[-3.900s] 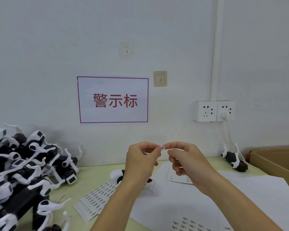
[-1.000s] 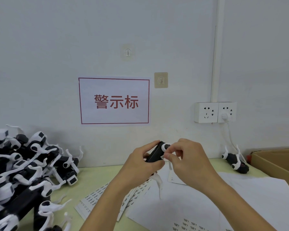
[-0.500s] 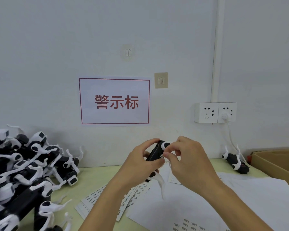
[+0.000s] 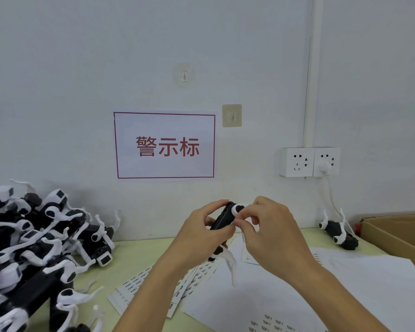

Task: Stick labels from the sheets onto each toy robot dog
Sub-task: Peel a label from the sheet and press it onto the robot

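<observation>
Pale wall behind, with a red-bordered sign [image 4: 164, 145] and a double socket [image 4: 309, 161], and a greenish tabletop [image 4: 139, 255] below. Left hand [image 4: 197, 240] has its grip curled round a black-and-white toy robot dog [image 4: 222, 220], held up above the label sheets [image 4: 153, 291]. Right hand [image 4: 271, 236] pinches at the dog's flank; a label there is too small to make out. Big dog pile [image 4: 34, 248] at left, one lone dog [image 4: 338, 233] far right, beside a cardboard box [image 4: 400, 236].
</observation>
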